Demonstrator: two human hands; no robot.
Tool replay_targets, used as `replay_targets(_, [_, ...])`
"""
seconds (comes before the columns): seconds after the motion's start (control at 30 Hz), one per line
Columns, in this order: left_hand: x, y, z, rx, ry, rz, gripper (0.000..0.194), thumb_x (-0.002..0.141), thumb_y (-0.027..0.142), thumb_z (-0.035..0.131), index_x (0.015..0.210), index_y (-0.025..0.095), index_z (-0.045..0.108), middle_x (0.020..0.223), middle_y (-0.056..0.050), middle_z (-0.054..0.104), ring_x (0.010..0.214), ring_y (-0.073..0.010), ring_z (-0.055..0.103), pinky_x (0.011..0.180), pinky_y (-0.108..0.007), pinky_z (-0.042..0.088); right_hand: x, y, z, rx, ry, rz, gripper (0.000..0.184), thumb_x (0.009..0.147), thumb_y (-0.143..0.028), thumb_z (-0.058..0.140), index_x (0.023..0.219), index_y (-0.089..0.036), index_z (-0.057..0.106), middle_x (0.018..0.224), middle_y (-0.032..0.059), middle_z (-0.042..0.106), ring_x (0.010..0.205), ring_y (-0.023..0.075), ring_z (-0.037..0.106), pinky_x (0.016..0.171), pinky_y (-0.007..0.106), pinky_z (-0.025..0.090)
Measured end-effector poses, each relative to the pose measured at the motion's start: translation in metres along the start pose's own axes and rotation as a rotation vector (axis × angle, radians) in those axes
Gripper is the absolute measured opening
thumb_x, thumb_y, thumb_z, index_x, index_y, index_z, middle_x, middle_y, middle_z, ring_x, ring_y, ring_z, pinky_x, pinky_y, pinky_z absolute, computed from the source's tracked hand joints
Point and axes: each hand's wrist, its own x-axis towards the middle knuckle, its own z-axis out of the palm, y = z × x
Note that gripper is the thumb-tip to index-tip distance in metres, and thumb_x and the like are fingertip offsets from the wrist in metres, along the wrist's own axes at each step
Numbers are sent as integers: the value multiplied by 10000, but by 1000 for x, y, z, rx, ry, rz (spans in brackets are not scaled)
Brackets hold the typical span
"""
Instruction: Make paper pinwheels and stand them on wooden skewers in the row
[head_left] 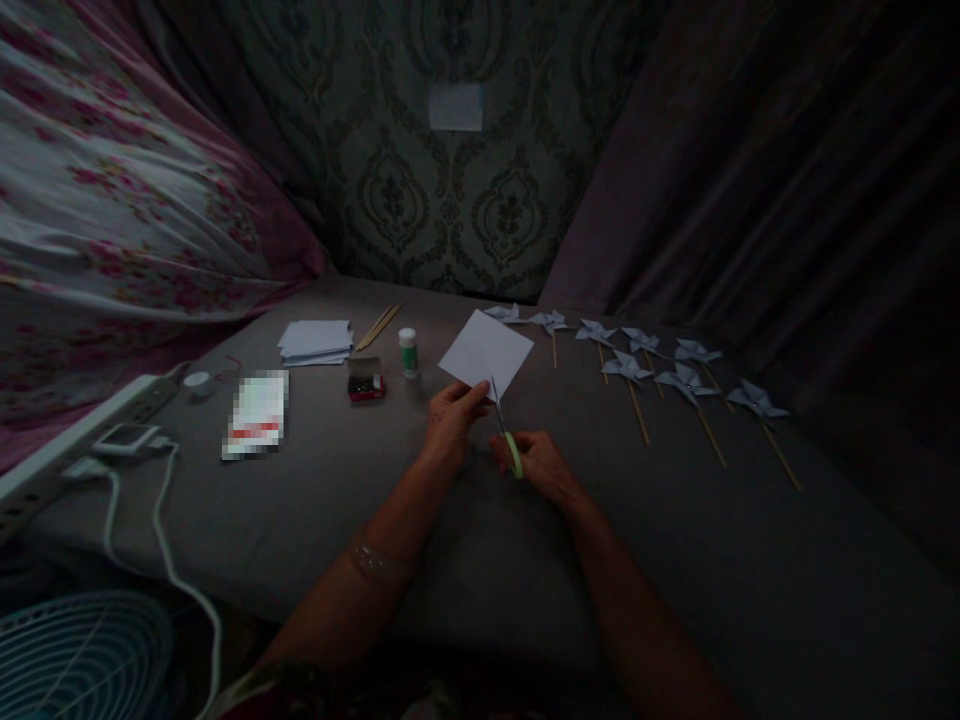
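Note:
A square sheet of white paper (484, 348) is held up by its near corner in my left hand (452, 415), thumb on top. My right hand (536, 462) grips a pair of scissors (514, 455) with yellow-green handles. The blades point away from me and reach the paper's near corner, close beside my left thumb. Whether the paper has a cut in it is too dim to tell. Just past the paper, on the right, lie several paper pinwheels (628, 368) on thin wooden sticks.
Left of my hands stand a glue stick (408, 353) and an open small box (365, 387). Farther left lie wooden sticks (379, 327), a paper stack (315, 342), a blurred packet (257, 413) and a white cap (198, 384). A power strip (45, 470) with cables runs along the left edge.

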Motion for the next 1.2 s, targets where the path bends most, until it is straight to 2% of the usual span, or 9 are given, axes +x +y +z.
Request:
replay_targets(0.37, [4, -3, -3, 43, 16, 9, 217, 575, 289, 802, 588, 139, 645, 655, -42, 647, 596, -119, 569, 545, -234, 422, 1, -5, 2, 7, 28, 65, 484, 619, -621, 660, 490, -162, 574, 471, -9, 522, 450, 93, 412, 458, 239, 296])
replay_targets(0.77, [1, 0, -2, 36, -4, 26, 258, 544, 315, 808, 689, 133, 695, 683, -40, 659, 607, -115, 573, 552, -227, 401, 2, -3, 4, -1, 55, 65, 484, 636, -601, 666, 460, -166, 549, 458, -21, 500, 457, 87, 409, 474, 234, 304])
replay_targets(1.2, [1, 1, -2, 45, -9, 41, 264, 547, 333, 807, 656, 130, 679, 664, -38, 645, 597, -114, 563, 543, -223, 395, 4, 2, 6, -24, 105, 69, 452, 643, -561, 682, 480, -153, 576, 452, -18, 515, 447, 89, 420, 463, 232, 303])
